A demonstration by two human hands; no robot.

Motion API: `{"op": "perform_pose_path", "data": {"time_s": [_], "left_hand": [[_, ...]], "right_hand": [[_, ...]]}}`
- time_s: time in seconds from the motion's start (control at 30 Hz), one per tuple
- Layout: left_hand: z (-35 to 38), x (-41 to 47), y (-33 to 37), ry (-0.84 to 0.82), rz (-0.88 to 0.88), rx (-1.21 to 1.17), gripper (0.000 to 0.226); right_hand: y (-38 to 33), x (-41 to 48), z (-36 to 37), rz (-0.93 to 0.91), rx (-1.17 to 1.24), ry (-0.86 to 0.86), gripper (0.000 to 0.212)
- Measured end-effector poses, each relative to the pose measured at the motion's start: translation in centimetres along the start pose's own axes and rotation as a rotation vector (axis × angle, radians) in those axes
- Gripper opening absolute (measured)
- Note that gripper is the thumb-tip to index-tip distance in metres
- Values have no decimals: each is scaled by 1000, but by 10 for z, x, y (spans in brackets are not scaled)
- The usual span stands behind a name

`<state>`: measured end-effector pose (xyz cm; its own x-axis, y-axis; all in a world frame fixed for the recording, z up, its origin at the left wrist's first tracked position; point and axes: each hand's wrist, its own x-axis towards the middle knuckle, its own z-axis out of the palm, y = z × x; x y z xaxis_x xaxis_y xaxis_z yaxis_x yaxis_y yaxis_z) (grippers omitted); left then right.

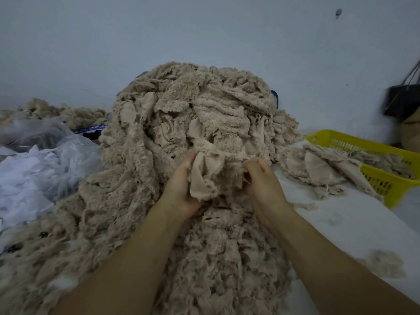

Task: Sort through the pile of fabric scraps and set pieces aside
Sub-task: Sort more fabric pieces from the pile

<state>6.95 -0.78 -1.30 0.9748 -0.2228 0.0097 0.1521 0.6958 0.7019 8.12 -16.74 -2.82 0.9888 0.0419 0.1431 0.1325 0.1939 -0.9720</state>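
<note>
grip: left hand (181, 187), right hand (261, 178) both clutch one scrap (204, 176) | risk: fuzzy neighbours in the pile (181, 110) may cling; slope may slump nearward

Bare left hand (179, 189), bare right hand (263, 185), lint-specked bare forearms (127, 258).

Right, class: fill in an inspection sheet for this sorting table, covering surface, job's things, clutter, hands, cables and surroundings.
Surface: white table, with loose fluff on its right side.
Job's things: big beige scrap pile in the middle; smaller heap at right, draped over the yellow basket.
Clutter: clear plastic bags at left.
Hands: left hand and right hand both grip one scrap.
Cables: nothing seen.
Surroundings: pale wall; dark bag hanging at right.
</note>
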Motion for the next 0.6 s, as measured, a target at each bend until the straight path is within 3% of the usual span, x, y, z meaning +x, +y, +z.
{"op": "perform_pose_path", "data": {"time_s": [0.13,0.33,0.43,0.47,0.57,0.6], "left_hand": [[-3,6,-4,140,32,82,47],[3,1,-4,5,4,93,46],[4,1,-7,30,-1,139,49],[3,2,-8,37,-6,147,50],[3,4,-7,82,18,110,50],[2,5,-6,115,27,74,49]], "right_hand": [[1,3,2,96,177,-12,13],[8,5,-1,20,136,-46,22],[12,0,0,-1,-57,-185,62],[12,-3,2,-11,-137,-203,62],[10,-4,4,-73,-363,-184,20],[8,-6,3,-84,-399,-169,19]]}}
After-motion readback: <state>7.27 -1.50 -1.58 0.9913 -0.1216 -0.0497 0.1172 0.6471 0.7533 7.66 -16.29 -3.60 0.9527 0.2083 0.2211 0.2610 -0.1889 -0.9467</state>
